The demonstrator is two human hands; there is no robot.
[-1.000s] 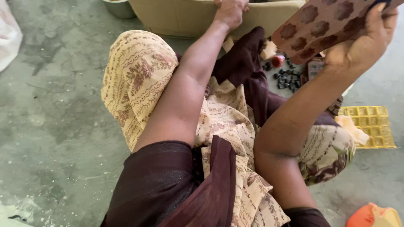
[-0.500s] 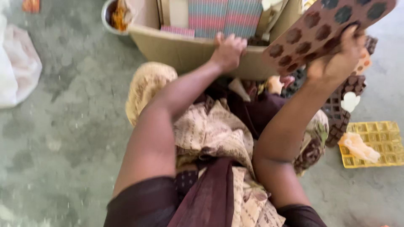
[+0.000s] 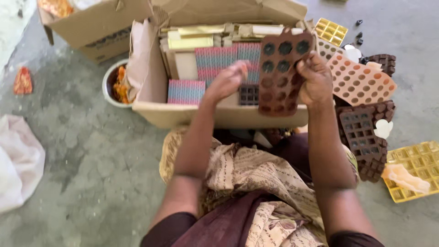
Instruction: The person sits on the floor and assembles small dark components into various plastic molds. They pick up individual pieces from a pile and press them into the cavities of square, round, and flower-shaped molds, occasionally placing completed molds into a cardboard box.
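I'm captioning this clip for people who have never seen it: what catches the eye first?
The brown mould tray with round cavities stands out first, held up by the right hand over the open cardboard box. The left hand hovers beside it above striped pink-and-blue packs in the box. To the right, more moulds lie on the floor: a peach one and a yellow one.

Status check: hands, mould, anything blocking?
Right hand grips brown mould, held upright over cardboard box. Left hand free, blurred, above box. Nothing blocking.
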